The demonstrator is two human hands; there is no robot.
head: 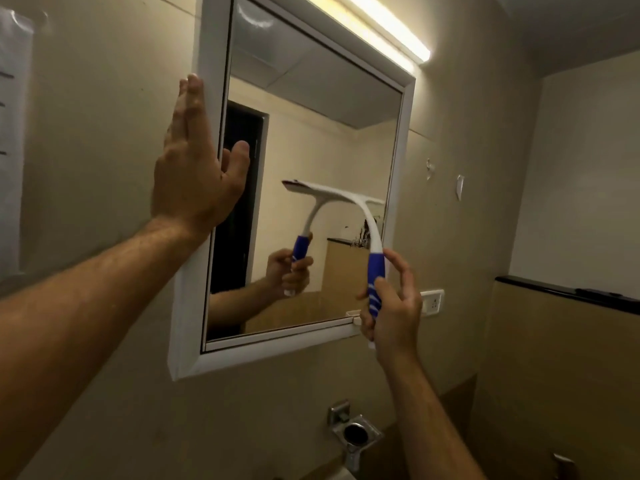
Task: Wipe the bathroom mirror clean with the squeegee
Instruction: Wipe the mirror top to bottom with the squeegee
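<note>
A white-framed mirror [403, 140] hangs on the beige wall. My left hand [197, 168] lies flat against the frame's left edge, fingers straight and pointing up, thumb over the glass. My right hand [389, 306] grips the blue handle of a white squeegee [370, 223] near the mirror's lower right corner. The squeegee's blade [332, 190] lies against the glass about mid-height on the right half, roughly level. The glass reflects the squeegee and my right hand.
A lit tube lamp [391, 26] runs above the mirror. A white wall socket [433, 301] sits right of the lower frame. A metal holder [356, 434] is fixed on the wall below. A dark ledge [568, 292] juts out at right.
</note>
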